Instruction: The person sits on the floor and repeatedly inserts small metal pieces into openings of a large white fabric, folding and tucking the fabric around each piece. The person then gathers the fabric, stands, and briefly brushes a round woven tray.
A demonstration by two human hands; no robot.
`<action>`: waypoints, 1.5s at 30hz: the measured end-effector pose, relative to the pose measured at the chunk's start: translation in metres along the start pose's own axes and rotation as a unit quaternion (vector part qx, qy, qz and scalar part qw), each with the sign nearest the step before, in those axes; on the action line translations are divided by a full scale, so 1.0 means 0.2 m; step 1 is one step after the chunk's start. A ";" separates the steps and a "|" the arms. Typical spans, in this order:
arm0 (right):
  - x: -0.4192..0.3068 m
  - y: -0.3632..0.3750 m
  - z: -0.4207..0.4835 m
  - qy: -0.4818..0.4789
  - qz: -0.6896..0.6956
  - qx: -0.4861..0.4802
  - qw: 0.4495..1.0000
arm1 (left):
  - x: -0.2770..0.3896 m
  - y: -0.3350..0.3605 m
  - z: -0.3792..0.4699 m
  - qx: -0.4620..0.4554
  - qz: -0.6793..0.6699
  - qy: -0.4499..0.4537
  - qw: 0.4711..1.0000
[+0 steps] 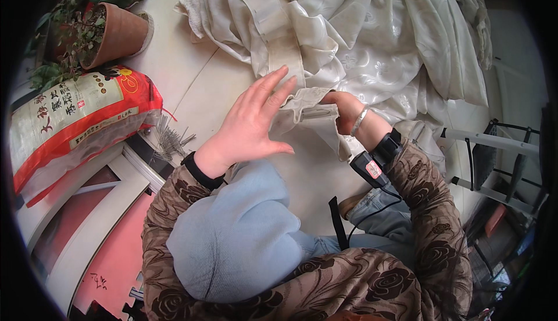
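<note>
My right hand grips the gathered top edge of a white curtain, its fingers partly hidden by the fabric. A metal curtain hook lies against the curtain's heading tape near those fingers. Just left of it, my left hand is spread, with thumb and fingers apart and nothing seen between them. A loose pile of metal curtain hooks lies on the floor beyond my left wrist. The rest of the curtain spreads in folds across the floor ahead.
A red and white plastic bag lies at the left, below a terracotta plant pot. A white-framed door or window panel is at the lower left. At the right stands a metal-framed rack or step. A cable hangs by my right wrist.
</note>
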State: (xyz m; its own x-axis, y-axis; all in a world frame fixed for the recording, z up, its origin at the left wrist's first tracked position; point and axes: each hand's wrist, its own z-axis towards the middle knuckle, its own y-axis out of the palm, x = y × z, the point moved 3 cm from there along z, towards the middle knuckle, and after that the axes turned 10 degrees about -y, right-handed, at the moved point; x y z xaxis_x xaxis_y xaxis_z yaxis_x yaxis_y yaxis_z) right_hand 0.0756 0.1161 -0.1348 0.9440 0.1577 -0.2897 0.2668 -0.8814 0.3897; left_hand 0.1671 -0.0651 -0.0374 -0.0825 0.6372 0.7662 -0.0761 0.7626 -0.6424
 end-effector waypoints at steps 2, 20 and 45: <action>0.00 0.01 -0.01 0.007 -0.001 -0.029 1.000 | 0.00 0.02 0.06 -0.132 0.094 0.092 0.982; -0.07 0.12 -0.06 -0.050 0.141 -0.157 0.976 | -0.09 0.10 0.02 -0.188 -0.335 -0.400 0.833; 0.19 -0.19 -0.48 -0.391 -0.764 -0.054 0.510 | -0.78 -0.27 -0.59 -0.164 0.004 -0.479 0.862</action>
State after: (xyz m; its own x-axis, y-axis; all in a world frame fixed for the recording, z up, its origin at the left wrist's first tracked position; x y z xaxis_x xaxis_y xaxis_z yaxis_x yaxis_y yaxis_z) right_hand 0.1205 0.1987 -0.0780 -0.7368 0.3612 -0.5715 0.6245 0.0397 -0.7800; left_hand 0.3012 -0.1930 -0.1204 -0.8772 0.3773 0.2969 0.2002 0.8495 -0.4881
